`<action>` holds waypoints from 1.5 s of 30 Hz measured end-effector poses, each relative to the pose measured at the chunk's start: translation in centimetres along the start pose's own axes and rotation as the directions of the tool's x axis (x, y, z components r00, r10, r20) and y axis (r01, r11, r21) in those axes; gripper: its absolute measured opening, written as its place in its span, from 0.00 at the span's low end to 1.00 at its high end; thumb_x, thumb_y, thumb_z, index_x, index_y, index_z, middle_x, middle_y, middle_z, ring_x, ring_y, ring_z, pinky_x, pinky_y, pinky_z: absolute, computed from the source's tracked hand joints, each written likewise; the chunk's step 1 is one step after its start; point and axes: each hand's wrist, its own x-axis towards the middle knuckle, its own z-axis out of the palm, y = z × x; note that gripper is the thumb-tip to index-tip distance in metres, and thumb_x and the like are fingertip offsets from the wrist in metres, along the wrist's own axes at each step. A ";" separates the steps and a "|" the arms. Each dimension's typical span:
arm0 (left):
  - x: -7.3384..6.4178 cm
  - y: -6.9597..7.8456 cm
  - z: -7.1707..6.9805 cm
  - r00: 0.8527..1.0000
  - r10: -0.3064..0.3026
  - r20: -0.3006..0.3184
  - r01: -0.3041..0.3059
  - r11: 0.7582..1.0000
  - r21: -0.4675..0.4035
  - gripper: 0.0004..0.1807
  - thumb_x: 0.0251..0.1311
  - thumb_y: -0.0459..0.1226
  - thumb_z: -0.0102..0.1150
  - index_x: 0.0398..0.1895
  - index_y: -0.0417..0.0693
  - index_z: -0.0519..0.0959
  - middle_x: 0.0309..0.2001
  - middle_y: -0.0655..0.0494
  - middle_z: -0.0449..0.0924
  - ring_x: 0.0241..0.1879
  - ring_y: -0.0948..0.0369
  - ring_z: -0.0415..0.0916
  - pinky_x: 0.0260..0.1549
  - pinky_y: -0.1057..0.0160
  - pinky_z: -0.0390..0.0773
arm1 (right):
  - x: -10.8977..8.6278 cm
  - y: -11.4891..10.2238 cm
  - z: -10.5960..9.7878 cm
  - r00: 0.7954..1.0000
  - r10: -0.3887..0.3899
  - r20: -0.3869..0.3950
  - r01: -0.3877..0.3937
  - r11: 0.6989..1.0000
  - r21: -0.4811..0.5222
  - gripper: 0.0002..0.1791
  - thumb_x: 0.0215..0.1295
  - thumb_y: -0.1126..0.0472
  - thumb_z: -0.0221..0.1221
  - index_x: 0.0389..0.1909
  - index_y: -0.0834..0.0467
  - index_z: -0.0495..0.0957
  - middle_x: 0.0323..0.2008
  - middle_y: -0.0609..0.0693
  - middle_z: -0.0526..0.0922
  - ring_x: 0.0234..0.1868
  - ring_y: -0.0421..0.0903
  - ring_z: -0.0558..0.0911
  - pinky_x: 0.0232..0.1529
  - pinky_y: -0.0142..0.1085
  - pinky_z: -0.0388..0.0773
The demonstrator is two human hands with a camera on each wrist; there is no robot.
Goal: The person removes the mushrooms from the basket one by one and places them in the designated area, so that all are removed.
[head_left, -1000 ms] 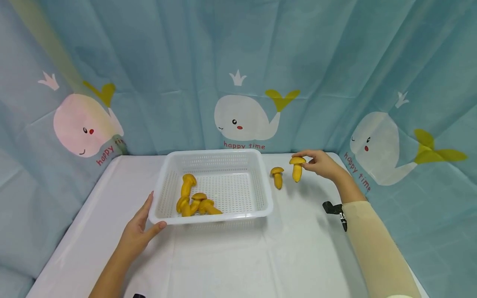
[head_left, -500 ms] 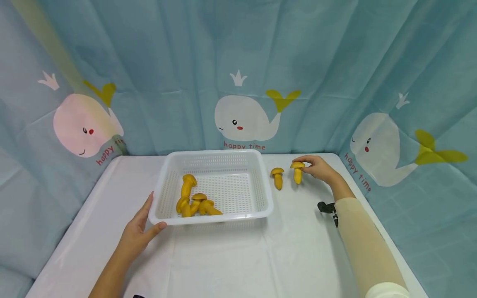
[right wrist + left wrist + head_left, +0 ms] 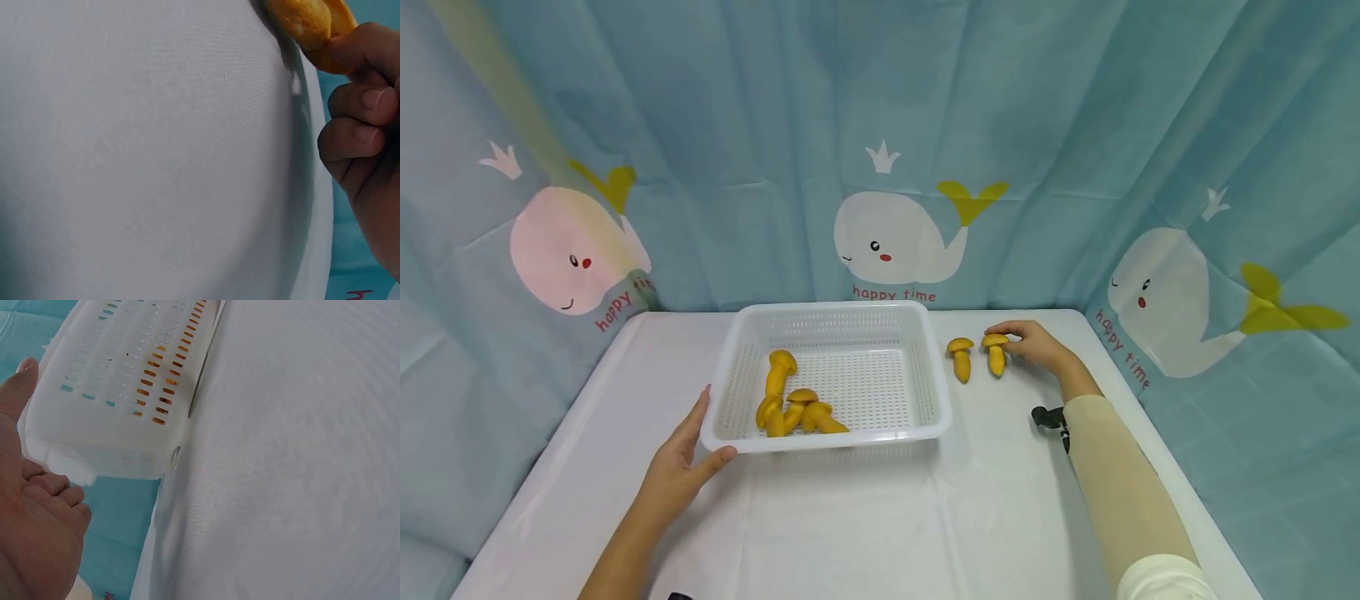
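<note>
My right hand (image 3: 1036, 343) pinches a yellow mushroom (image 3: 996, 358) by its cap, low over the table. In the right wrist view the mushroom (image 3: 306, 25) shows at the top edge, thumb and fingertips on its cap, other fingers curled. A second yellow mushroom (image 3: 960, 360) lies just left of it. My left hand (image 3: 672, 477) grips the near left corner of a white plastic basket (image 3: 831, 442), thumb at the front rim and fingers along the left side. Several yellow mushrooms (image 3: 780, 373) lie in the basket's left part.
A white cloth covers the table (image 3: 850, 525). A blue curtain (image 3: 760, 150) with whale prints stands along the back and both sides. A black wrist device (image 3: 1051, 418) sits at the right sleeve (image 3: 1127, 483).
My right hand has lowered the mushroom toward the table and shifted slightly left, beside the lying mushroom. The left hand and the basket have stayed where they were.
</note>
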 end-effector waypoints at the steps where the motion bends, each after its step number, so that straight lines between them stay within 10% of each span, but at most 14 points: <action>1: 0.0 0.0 0.0 1.000 0.002 -0.001 -0.002 1.000 -0.001 0.53 0.63 0.42 0.70 0.83 0.67 0.45 0.83 0.63 0.42 0.76 0.81 0.39 0.61 0.90 0.49 | 0.0 0.0 0.0 1.000 0.005 0.003 -0.005 1.000 0.001 0.21 0.74 0.64 0.57 0.66 0.51 0.79 0.69 0.57 0.74 0.54 0.54 0.70 0.39 0.37 0.69; 8: 0.0 0.0 0.0 1.000 0.003 -0.012 -0.003 1.000 0.016 0.54 0.63 0.42 0.71 0.83 0.67 0.45 0.82 0.69 0.42 0.76 0.82 0.38 0.61 0.90 0.49 | 0.1 0.2 -0.1 1.000 0.024 0.010 -0.023 1.000 -0.021 0.21 0.75 0.62 0.58 0.66 0.48 0.78 0.69 0.55 0.73 0.57 0.55 0.69 0.36 0.36 0.70; 16: -0.3 -0.2 0.1 1.000 0.007 -0.016 -0.007 1.000 0.000 0.54 0.62 0.40 0.72 0.83 0.66 0.46 0.83 0.65 0.43 0.75 0.83 0.39 0.60 0.91 0.50 | -0.4 -0.4 -0.8 0.998 0.036 0.047 -0.034 0.998 -0.051 0.27 0.71 0.66 0.58 0.69 0.46 0.75 0.70 0.53 0.71 0.20 0.45 0.61 0.23 0.33 0.66; 27: -0.2 -0.1 0.2 1.000 -0.026 -0.016 0.027 0.999 0.019 0.53 0.64 0.43 0.70 0.83 0.70 0.44 0.82 0.70 0.41 0.75 0.83 0.38 0.60 0.89 0.48 | -1.4 -4.3 -3.2 0.998 -0.058 0.004 0.059 0.996 -0.062 0.25 0.75 0.55 0.59 0.72 0.47 0.73 0.70 0.56 0.72 0.12 0.45 0.59 0.16 0.36 0.66; 31: -0.1 -0.2 0.2 0.999 -0.053 -0.013 0.053 0.998 0.037 0.54 0.63 0.46 0.71 0.83 0.70 0.44 0.82 0.69 0.42 0.80 0.70 0.39 0.74 0.63 0.57 | -2.2 -6.4 -3.8 0.994 -0.106 -0.015 0.105 0.993 -0.058 0.26 0.77 0.48 0.57 0.72 0.47 0.72 0.69 0.56 0.72 0.12 0.46 0.60 0.15 0.38 0.66; 35: 0.0 -0.1 0.0 0.998 -0.065 -0.009 0.065 0.997 0.038 0.55 0.62 0.47 0.71 0.83 0.71 0.44 0.83 0.63 0.42 0.81 0.52 0.40 0.67 0.31 0.59 | -2.7 -8.6 -4.3 0.990 -0.133 -0.045 0.130 0.989 -0.077 0.24 0.76 0.43 0.56 0.70 0.40 0.74 0.60 0.56 0.78 0.13 0.47 0.62 0.14 0.39 0.65; 41: 0.0 -0.1 -0.1 0.999 -0.047 -0.005 0.047 0.998 0.044 0.55 0.62 0.46 0.72 0.82 0.74 0.43 0.83 0.62 0.43 0.81 0.51 0.41 0.65 0.29 0.61 | -3.3 -11.5 -4.8 0.979 -0.199 -0.054 0.192 0.974 -0.119 0.22 0.77 0.43 0.55 0.69 0.37 0.74 0.68 0.48 0.73 0.12 0.47 0.61 0.13 0.38 0.64; 45: 0.0 -0.3 0.0 1.000 -0.031 -0.005 0.031 0.998 0.047 0.56 0.61 0.46 0.73 0.83 0.71 0.44 0.83 0.62 0.43 0.81 0.59 0.41 0.64 0.29 0.62 | -3.6 -13.3 -4.7 0.975 -0.216 -0.061 0.207 0.970 -0.129 0.21 0.76 0.44 0.57 0.68 0.36 0.75 0.46 0.48 0.82 0.12 0.46 0.59 0.13 0.38 0.64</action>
